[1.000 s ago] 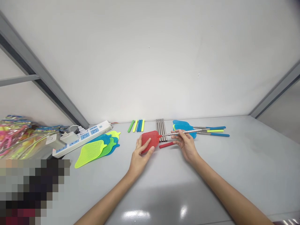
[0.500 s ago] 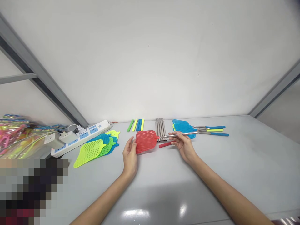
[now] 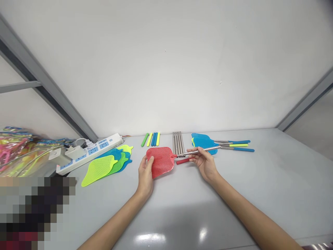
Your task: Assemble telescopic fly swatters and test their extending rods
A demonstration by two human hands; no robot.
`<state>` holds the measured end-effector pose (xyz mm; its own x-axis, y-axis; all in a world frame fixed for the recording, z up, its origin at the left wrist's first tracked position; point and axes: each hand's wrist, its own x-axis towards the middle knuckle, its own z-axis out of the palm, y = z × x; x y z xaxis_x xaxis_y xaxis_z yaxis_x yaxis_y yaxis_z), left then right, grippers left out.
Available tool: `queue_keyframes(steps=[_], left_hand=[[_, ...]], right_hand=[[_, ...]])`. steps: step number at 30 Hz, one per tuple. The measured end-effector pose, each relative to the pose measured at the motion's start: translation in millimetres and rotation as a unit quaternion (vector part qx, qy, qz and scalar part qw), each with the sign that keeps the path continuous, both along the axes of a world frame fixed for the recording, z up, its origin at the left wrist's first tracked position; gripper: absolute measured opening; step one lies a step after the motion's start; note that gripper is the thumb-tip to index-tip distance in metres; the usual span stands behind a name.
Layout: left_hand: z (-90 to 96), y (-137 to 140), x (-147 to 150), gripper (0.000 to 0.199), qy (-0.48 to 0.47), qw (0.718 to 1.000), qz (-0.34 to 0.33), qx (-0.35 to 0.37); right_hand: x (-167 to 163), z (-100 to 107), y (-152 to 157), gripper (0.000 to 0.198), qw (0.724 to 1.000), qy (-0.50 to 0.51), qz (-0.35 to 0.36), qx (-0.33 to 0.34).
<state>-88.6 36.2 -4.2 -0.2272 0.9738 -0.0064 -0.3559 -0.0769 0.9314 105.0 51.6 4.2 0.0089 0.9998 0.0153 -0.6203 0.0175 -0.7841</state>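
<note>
My left hand (image 3: 146,175) grips the left edge of a red fly swatter head (image 3: 162,161), thumb on the mesh. The head's narrow neck meets the tip of a metal rod (image 3: 209,149), which my right hand (image 3: 206,165) pinches between thumb and fingers. Below the rod, a red handle sleeve (image 3: 182,161) has its right end by my right fingertips; whether they touch it I cannot tell. Behind the rod lie several bare metal rods (image 3: 178,140) side by side. Farther left, several green, yellow and blue handle sleeves (image 3: 153,139) lie near the wall.
Loose yellow, green and blue swatter heads (image 3: 100,168) overlap at the left, beside a white power strip (image 3: 90,154) with plugs. Swatters with blue and yellow handles (image 3: 204,142) lie at the right. Bagged colourful items (image 3: 18,149) are at far left; a grey frame post (image 3: 52,80) rises there.
The red swatter head has tilted and shifted slightly left and down, and its neck sits lower. My left thumb now lies over the mesh. My right hand has barely moved.
</note>
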Motion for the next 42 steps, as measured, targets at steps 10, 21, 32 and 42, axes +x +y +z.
queue_keyframes(steps=[10, 21, 32, 42], left_hand=[[5.3, -3, 3, 0.032, -0.019, 0.998, -0.058, -0.03], [5.3, -6, 4, 0.034, -0.024, 0.993, -0.099, -0.06], [8.8, -11, 7, 0.031, -0.018, 0.981, -0.176, -0.081], [20.1, -18, 11, 0.036, -0.011, 0.965, -0.244, -0.098]], right_hand=[[2, -1, 1, 0.019, 0.999, 0.022, -0.02, 0.011], [3, 1, 2, 0.027, 0.999, 0.021, -0.025, -0.014], [2, -2, 4, 0.029, 0.996, 0.013, -0.084, -0.036], [2, 1, 5, 0.03, 0.991, 0.008, -0.125, -0.042]])
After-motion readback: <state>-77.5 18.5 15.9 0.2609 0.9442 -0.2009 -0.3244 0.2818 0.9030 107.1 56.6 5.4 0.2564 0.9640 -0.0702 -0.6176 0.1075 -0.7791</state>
